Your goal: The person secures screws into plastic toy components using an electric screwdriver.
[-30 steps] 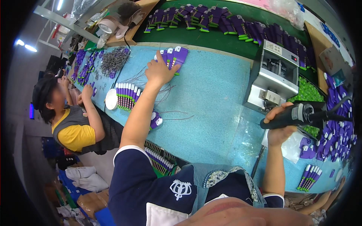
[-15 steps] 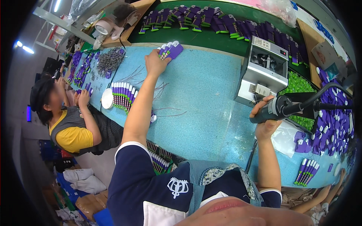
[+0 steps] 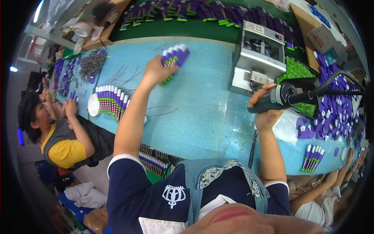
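Observation:
My left hand (image 3: 157, 71) is closed on several flat purple pieces (image 3: 180, 57) with white caps and green ends, fanned out above the blue work table (image 3: 202, 85). My right hand (image 3: 268, 118) grips a dark, cylindrical electric screwdriver (image 3: 269, 100) with a grey band and a cable running to the right. The tool's tip points left, just in front of a grey metal screw feeder (image 3: 259, 58). Nearer on the left, a curved row of similar pieces (image 3: 112, 102) lies beside a round white lid (image 3: 93, 105).
Purple pieces (image 3: 183, 9) line the green surface behind the table. Right of the feeder sit a tray of green parts (image 3: 298, 70) and a heap of purple parts (image 3: 339, 109). A person in yellow (image 3: 70, 144) works at the left; another person's arm (image 3: 331, 179) shows lower right.
My left hand has moved the pieces slightly right and nearer over the table, and their green ends now show below my hand. The screwdriver stays in front of the feeder. The whole view has shifted.

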The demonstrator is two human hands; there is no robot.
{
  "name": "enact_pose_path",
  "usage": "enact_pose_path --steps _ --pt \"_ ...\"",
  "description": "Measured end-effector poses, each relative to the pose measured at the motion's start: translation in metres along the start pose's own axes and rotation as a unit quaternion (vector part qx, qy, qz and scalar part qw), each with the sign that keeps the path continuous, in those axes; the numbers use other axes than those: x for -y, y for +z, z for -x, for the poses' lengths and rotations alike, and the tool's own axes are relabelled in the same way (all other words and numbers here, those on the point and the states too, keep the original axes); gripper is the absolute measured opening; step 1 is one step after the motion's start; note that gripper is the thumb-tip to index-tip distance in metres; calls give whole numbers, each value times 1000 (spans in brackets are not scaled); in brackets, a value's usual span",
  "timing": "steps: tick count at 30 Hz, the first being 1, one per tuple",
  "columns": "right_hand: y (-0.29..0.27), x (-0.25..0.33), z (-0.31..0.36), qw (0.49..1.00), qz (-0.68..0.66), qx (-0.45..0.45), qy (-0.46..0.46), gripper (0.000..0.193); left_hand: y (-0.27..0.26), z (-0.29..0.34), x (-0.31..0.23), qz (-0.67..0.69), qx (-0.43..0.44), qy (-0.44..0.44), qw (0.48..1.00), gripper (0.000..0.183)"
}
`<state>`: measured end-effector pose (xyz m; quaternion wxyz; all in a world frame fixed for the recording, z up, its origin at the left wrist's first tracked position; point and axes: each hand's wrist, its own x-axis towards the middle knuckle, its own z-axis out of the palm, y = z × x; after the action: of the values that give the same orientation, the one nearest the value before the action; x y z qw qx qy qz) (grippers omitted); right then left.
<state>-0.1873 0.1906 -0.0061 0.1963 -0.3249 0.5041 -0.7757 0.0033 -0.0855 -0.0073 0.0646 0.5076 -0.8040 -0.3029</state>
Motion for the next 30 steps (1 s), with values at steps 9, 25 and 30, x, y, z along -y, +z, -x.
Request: enact_pose_path --steps 9,25,30 --pt "-6 9 -11 998 56 10 -8 95 74 142 -45 31 55 169 984 43" --pt "6 38 -66 971 -156 103 -147 105 99 154 -77 526 392 -91 749 51" --pt "11 58 -43 980 -112 122 -113 95 104 154 -82 551 413 -122 715 53"
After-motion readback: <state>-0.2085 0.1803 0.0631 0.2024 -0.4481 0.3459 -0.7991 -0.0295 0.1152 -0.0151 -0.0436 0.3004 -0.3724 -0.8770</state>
